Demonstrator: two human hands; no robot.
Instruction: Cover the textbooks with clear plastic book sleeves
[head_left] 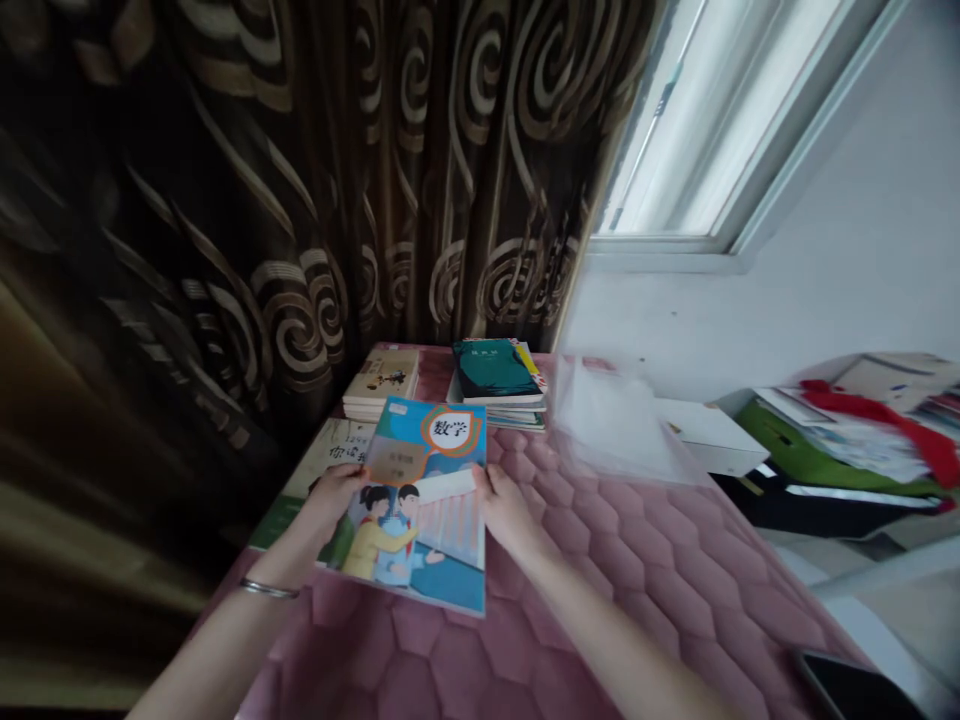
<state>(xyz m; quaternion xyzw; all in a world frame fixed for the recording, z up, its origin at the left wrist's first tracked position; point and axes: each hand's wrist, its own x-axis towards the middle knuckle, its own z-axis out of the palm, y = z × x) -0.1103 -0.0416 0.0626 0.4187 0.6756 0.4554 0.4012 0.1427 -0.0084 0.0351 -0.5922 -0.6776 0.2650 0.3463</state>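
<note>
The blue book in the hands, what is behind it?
Behind the blue book, a cream and green book shows partly at left, a beige book stack beyond; covered parts cannot be seen.

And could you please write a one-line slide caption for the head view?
Left hand and right hand hold a blue book above a pink quilted surface, near stacked books.

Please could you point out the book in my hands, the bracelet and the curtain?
Held book (pixel 417 508), head view: middle of its front cover.
Bracelet (pixel 268 590), head view: middle of band.
Curtain (pixel 322 200), head view: patterned cloth.
</note>
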